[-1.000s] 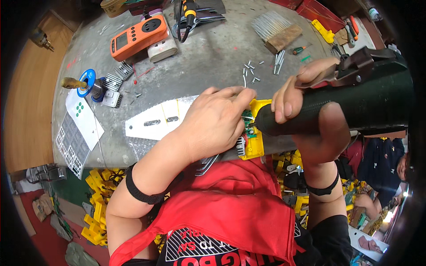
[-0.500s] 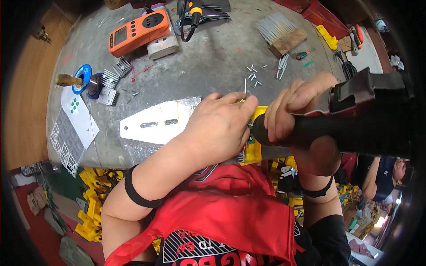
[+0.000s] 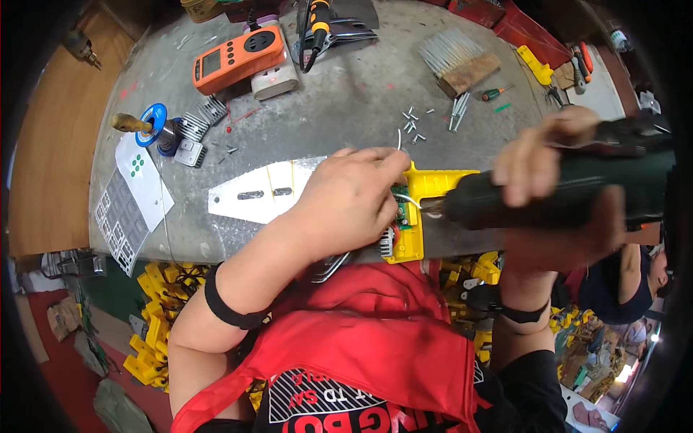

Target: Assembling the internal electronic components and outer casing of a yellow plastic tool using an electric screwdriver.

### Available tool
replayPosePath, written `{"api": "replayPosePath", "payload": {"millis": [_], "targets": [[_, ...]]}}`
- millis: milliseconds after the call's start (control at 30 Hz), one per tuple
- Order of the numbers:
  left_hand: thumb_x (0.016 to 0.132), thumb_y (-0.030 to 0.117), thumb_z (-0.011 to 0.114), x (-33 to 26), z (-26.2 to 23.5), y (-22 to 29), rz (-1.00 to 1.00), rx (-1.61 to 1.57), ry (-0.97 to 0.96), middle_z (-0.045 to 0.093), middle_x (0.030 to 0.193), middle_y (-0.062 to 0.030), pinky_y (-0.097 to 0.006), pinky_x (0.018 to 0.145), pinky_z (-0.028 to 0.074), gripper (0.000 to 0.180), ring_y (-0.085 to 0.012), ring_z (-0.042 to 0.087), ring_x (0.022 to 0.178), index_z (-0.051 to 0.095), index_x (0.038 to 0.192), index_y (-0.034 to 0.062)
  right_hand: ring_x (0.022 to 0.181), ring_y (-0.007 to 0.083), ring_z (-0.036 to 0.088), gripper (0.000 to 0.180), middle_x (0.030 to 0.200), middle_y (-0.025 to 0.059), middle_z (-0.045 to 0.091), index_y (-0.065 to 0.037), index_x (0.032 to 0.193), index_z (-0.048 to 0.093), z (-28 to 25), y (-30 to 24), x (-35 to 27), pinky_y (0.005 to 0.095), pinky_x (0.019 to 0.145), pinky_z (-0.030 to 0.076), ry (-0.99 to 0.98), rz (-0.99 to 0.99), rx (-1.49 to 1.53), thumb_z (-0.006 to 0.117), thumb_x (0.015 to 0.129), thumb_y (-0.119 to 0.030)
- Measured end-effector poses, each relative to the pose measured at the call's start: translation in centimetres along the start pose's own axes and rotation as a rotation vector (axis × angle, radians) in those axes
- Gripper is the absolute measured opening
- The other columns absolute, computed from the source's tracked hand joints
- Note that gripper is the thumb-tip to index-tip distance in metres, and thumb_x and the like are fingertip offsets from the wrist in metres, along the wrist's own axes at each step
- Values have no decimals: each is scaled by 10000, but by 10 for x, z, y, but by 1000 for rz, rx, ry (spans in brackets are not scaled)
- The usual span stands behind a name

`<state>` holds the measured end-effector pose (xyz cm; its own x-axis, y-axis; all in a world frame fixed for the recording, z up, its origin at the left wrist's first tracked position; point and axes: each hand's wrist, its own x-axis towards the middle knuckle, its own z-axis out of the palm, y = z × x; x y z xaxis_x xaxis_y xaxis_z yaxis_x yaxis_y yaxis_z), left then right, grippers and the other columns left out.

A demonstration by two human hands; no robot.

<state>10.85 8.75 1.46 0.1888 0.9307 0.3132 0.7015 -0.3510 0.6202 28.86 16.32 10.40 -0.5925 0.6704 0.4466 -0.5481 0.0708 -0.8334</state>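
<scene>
Both busy: left hand [image 3: 350,193] steadies the yellow housing [image 3: 412,245], probably light, stiff; right hand [image 3: 535,166] grasps the driver [image 3: 577,182], likely heavy, best held mid-body.

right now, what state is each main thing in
yellow casing, open, circuit board showing
left hand, curled over the casing, grip hidden
power tool, held sideways; on or off unclear
right hand, closed around the power tool
small screws, loose, scattered
white plate, lying flat
orange meter, screen facing up

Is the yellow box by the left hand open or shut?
Open: the yellow plastic housing has no cover over its visible part, so a green circuit board shows inside, partly hidden by the left hand.
</scene>
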Motion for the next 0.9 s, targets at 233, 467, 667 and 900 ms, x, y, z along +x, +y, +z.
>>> {"api": "replayPosePath", "payload": {"millis": [233,467,667,900], "targets": [[756,50,554,-2,-14,-4,102,-79,80,621,1109,-158,-413,940,428,483,-338,567,1084,499,1236,58,659,135,504,512,811,66,525,64,1232,465,-73,-60,-18,249,596,443,427,134,-347,582,896,-304],[662,178,754,-44,-61,0,-144,278,-125,522,1262,-147,-450,982,381,693,-357,489,1166,488,1294,82,924,232,595,520,1045,151,591,-46,1311,462,-245,-88,-91,311,841,461,645,508,-1534,642,848,-199],[612,189,784,-38,-65,-9,-119,256,-182,556,1132,-129,-420,871,430,763,-324,539,1020,494,1315,128,1196,352,506,560,1287,217,524,-107,1350,449,-316,-81,-133,374,981,398,480,647,-1926,644,828,-167],[924,361,565,-30,-90,-22,-879,-984,-571,611,1149,-103,-291,905,445,498,-153,561,1037,550,1213,-44,1230,241,473,538,1274,117,549,-41,1286,519,-118,-24,-46,362,1048,333,92,159,-1109,640,821,-282]]}}
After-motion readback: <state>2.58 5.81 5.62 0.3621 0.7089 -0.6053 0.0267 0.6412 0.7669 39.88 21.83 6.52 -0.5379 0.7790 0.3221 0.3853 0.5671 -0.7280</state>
